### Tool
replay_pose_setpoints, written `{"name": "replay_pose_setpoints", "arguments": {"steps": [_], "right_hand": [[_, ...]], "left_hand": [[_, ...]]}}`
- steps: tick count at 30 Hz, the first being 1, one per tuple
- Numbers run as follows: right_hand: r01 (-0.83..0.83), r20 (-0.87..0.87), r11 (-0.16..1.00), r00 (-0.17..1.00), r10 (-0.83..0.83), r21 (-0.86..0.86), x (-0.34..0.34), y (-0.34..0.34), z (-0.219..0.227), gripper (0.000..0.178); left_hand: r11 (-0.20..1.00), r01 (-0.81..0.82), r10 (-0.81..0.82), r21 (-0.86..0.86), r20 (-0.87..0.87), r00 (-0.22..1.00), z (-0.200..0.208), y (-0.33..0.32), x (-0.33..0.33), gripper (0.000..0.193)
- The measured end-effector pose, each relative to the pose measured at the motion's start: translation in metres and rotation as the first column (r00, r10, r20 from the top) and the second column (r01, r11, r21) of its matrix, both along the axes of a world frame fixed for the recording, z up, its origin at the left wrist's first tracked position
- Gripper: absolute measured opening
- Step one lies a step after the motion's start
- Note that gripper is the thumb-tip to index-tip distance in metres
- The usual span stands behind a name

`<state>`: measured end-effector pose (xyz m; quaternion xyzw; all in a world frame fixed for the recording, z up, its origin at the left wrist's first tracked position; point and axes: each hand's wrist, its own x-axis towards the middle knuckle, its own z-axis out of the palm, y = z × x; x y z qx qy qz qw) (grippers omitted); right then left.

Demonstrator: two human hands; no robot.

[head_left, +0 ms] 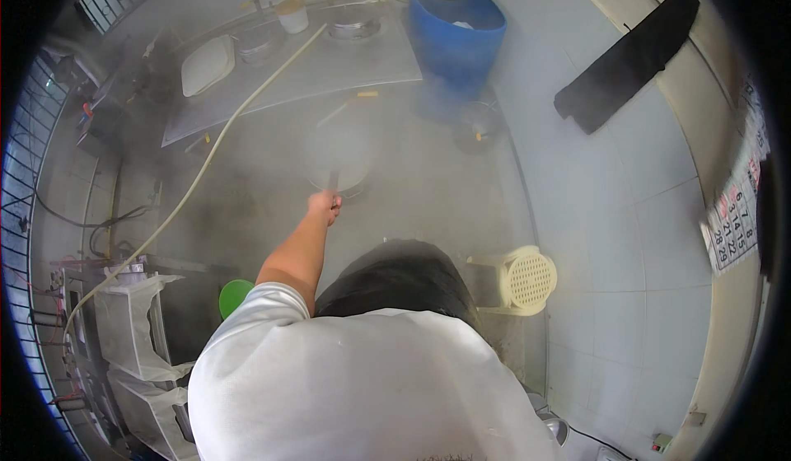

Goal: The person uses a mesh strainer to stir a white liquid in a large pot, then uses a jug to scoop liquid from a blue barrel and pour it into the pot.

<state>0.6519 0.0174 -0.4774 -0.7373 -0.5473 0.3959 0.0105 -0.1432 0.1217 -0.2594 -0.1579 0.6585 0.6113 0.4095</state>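
My left hand (325, 204) reaches forward with its fingers closed round what looks like a dark handle (334, 179). The far end of that handle fades into white steam, so I cannot make out what it belongs to. Just beyond the hand is a pale round vessel (353, 182), its rim partly visible and its contents blurred by the steam. My right hand does not show; my white shirt (371, 379) fills the lower middle.
A steel counter (371, 70) stands at the back, with a blue barrel (455, 41) beside it. A cream hose (218, 144) crosses the left side. At right is a cream plastic stool (527, 280); a green basin (236, 296) sits left. Dark cloth (630, 57) hangs upper right.
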Motion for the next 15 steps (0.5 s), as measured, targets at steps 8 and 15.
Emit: {"name": "replay_pose_setpoints", "arguments": {"steps": [8, 15], "right_hand": [[0.044, 0.032, 0.998, 0.999, -0.042, -0.042, -0.009, -0.012, -0.002, 0.025], [0.054, 0.018, 0.996, 0.998, -0.053, -0.067, 0.005, -0.019, 0.015, 0.027]], "left_hand": [[1.0, -0.014, 0.014, 0.011, -0.003, 1.0, 0.015, -0.015, 0.009, 0.002], [0.998, 0.0, -0.003, 0.058, 0.053, 0.999, 0.0, -0.019, 0.007, 0.006]]}}
